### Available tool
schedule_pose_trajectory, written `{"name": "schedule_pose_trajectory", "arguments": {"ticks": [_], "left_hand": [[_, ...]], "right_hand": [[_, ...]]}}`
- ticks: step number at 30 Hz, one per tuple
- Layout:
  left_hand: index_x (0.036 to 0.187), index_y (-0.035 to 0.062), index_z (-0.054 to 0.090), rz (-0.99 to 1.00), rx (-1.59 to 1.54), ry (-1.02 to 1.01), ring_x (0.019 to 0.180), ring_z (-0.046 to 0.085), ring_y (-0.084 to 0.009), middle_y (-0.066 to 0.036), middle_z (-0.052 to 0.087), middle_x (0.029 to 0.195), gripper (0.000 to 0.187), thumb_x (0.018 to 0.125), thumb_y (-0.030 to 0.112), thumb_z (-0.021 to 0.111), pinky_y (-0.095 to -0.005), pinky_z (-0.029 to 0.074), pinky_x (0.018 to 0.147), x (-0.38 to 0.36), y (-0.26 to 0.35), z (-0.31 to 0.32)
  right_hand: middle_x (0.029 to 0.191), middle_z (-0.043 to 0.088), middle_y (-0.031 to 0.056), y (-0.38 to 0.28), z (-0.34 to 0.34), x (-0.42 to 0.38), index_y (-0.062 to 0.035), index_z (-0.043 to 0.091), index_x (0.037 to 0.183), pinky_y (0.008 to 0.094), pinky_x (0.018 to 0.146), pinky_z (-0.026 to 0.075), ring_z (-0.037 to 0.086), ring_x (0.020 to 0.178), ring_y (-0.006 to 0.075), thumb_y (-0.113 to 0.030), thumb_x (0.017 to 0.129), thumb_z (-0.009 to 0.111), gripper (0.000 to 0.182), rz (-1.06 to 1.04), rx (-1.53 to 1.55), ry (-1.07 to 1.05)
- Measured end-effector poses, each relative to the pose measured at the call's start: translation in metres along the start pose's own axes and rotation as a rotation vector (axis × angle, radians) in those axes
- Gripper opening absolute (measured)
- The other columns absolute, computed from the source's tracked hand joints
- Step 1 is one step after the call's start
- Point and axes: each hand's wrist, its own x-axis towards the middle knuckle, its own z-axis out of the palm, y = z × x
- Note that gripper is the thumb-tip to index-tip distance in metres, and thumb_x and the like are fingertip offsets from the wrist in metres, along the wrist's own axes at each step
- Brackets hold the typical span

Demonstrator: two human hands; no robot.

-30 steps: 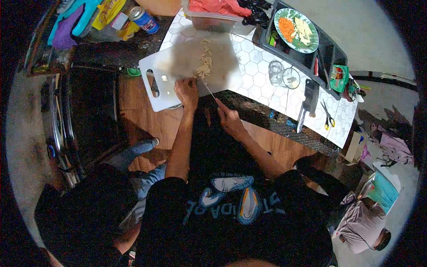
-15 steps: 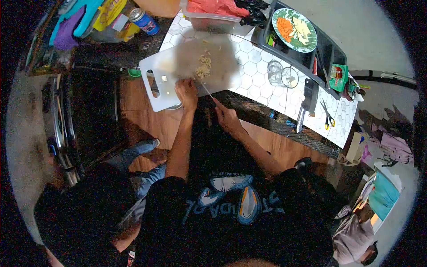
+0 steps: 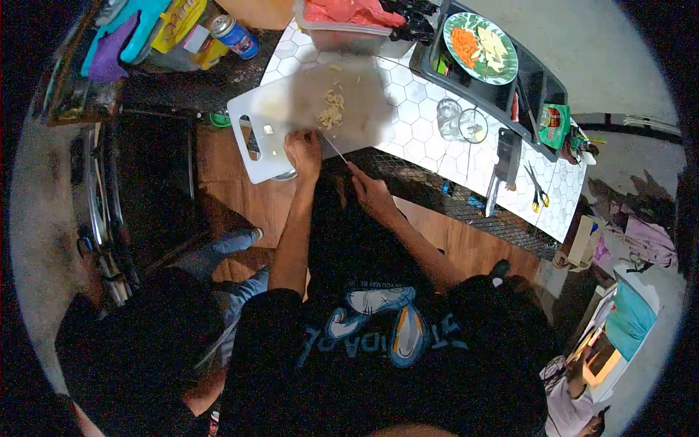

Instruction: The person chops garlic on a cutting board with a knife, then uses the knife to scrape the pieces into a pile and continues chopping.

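Observation:
A white cutting board [image 3: 263,120] lies on the hexagon-tiled counter and juts over its near edge. A small heap of pale chopped food [image 3: 333,109] sits on the board. My left hand [image 3: 303,151] rests at the board's near edge, fingers curled, just below the heap. My right hand [image 3: 370,191] grips the handle of a thin knife [image 3: 335,149], whose blade points up toward the chopped food.
On the counter [image 3: 422,124] stand two clear glasses [image 3: 461,122], a cleaver [image 3: 503,169], scissors [image 3: 538,191] and a dark tray with a green plate [image 3: 482,47] of carrot and pale slices. A tub of red bags [image 3: 348,16] and a can [image 3: 234,32] lie beyond the board.
Both hands have shifted slightly up toward the board, and the knife tip is now closer to the heap. The chopped pieces look a little more gathered.

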Motion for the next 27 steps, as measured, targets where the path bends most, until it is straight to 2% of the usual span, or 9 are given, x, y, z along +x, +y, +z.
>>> {"name": "schedule_pose_trajectory", "arguments": {"ticks": [5, 7, 14, 17, 20, 22, 23, 25, 27], "left_hand": [[0.078, 0.0014, 0.070, -0.030, 0.025, 0.008, 0.082, 0.059, -0.0385, -0.019, 0.066, 0.081, 0.009, 0.078, 0.009, 0.066, -0.0474, 0.046, 0.075, -0.003, 0.011, -0.006], [0.078, 0.0012, 0.070, 0.005, -0.005, 0.001, 0.081, 0.059, -0.0390, -0.019, 0.066, 0.081, 0.008, 0.078, 0.007, 0.065, -0.0475, 0.046, 0.075, -0.002, 0.008, -0.006], [0.073, 0.0015, 0.067, -0.015, -0.042, 0.015, 0.077, 0.061, -0.0378, -0.017, 0.066, 0.080, 0.007, 0.075, 0.003, 0.061, -0.0444, 0.048, 0.071, 0.001, 0.023, -0.013], [0.071, 0.0025, 0.066, 0.034, -0.038, 0.084, 0.076, 0.062, -0.0365, -0.016, 0.066, 0.077, 0.006, 0.074, 0.004, 0.061, -0.0430, 0.048, 0.069, 0.002, 0.022, -0.011], [0.072, 0.0043, 0.069, 0.009, -0.009, 0.086, 0.075, 0.062, -0.0360, -0.016, 0.067, 0.077, 0.007, 0.075, 0.006, 0.062, -0.0432, 0.049, 0.069, 0.004, 0.020, -0.012], [0.076, 0.0054, 0.071, 0.005, 0.055, -0.034, 0.075, 0.063, -0.0354, -0.017, 0.068, 0.080, 0.008, 0.076, 0.008, 0.064, -0.0421, 0.049, 0.070, 0.008, 0.021, -0.011], [0.076, 0.0054, 0.071, 0.005, 0.056, -0.031, 0.075, 0.063, -0.0354, -0.017, 0.068, 0.080, 0.008, 0.076, 0.008, 0.064, -0.0421, 0.049, 0.070, 0.010, 0.022, -0.009], [0.080, 0.0053, 0.072, -0.065, 0.029, -0.083, 0.078, 0.063, -0.0345, -0.017, 0.068, 0.081, 0.009, 0.078, 0.011, 0.064, -0.0416, 0.049, 0.072, 0.019, 0.025, -0.001], [0.082, 0.0052, 0.072, -0.089, 0.011, -0.115, 0.079, 0.063, -0.0340, -0.017, 0.067, 0.082, 0.010, 0.079, 0.012, 0.065, -0.0414, 0.049, 0.073, 0.027, 0.019, 0.016]], "right_hand": [[0.079, 0.061, 0.0292, 0.003, -0.003, -0.007, -0.0170, 0.050, 0.137, 0.0473, 0.064, 0.048, 0.061, 0.068, 0.0441, -0.021, 0.099, 0.050, 0.038, -0.048, 0.014, 0.035], [0.081, 0.061, 0.0292, -0.008, -0.007, -0.009, -0.0160, 0.050, 0.138, 0.0465, 0.067, 0.048, 0.061, 0.070, 0.0443, -0.021, 0.099, 0.049, 0.039, 0.019, 0.037, -0.041], [0.076, 0.059, 0.0297, -0.008, -0.005, -0.002, -0.0150, 0.049, 0.138, 0.0459, 0.067, 0.049, 0.062, 0.066, 0.0414, -0.021, 0.099, 0.050, 0.039, 0.081, -0.024, -0.087], [0.073, 0.058, 0.0294, -0.005, -0.001, 0.002, -0.0139, 0.051, 0.137, 0.0453, 0.063, 0.048, 0.061, 0.062, 0.0403, -0.020, 0.099, 0.050, 0.039, -0.031, -0.018, 0.009], [0.072, 0.057, 0.0288, -0.014, -0.015, -0.002, -0.0139, 0.051, 0.136, 0.0429, 0.057, 0.046, 0.057, 0.056, 0.0396, -0.018, 0.097, 0.052, 0.039, 0.064, 0.046, -0.061], [0.072, 0.057, 0.0286, -0.013, -0.021, -0.007, -0.0143, 0.051, 0.137, 0.0408, 0.052, 0.044, 0.053, 0.051, 0.0386, -0.015, 0.096, 0.054, 0.040, 0.004, 0.103, 0.061], [0.072, 0.057, 0.0286, -0.006, -0.019, -0.006, -0.0143, 0.051, 0.137, 0.0408, 0.052, 0.044, 0.053, 0.051, 0.0386, -0.015, 0.096, 0.054, 0.040, 0.001, 0.103, 0.060], [0.074, 0.058, 0.0280, 0.005, -0.014, -0.003, -0.0151, 0.051, 0.137, 0.0398, 0.051, 0.043, 0.051, 0.049, 0.0371, -0.015, 0.096, 0.056, 0.041, -0.236, 0.021, 0.243], [0.074, 0.059, 0.0280, 0.005, -0.019, -0.004, -0.0153, 0.051, 0.137, 0.0399, 0.052, 0.044, 0.051, 0.049, 0.0362, -0.016, 0.097, 0.055, 0.041, -0.149, 0.066, 0.187]]}}
